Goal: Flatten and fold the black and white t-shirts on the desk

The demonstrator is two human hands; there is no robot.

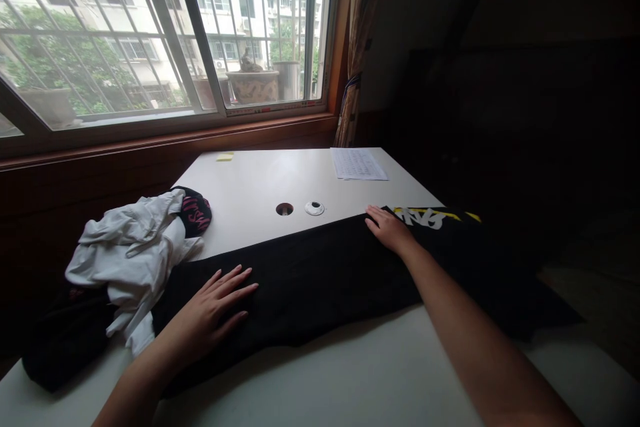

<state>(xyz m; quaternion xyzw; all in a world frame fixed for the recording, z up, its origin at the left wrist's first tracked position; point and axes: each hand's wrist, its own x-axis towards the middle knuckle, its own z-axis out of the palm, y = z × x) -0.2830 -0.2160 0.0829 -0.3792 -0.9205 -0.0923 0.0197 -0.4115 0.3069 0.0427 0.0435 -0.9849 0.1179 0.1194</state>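
A long black garment [310, 280] lies stretched across the white table [250, 180], with a white and yellow print near its right part. My left hand [217, 307] rests flat on the garment's left part, fingers spread. Farther right, my right hand [387, 227] lies on the garment's far edge, left of the print, its fingers extended and holding nothing. Beyond my left hand, a crumpled white cloth [130, 240] sits with a dark piece with pink lettering [197, 213] at its back.
Printed paper [357, 164] and a yellow note [225, 156] lie at the table's back. Two round fittings, a dark hole [285, 209] and a white ring [315, 208], are mid-table. Behind stand a barred window [240, 27] and a curtain [356, 47].
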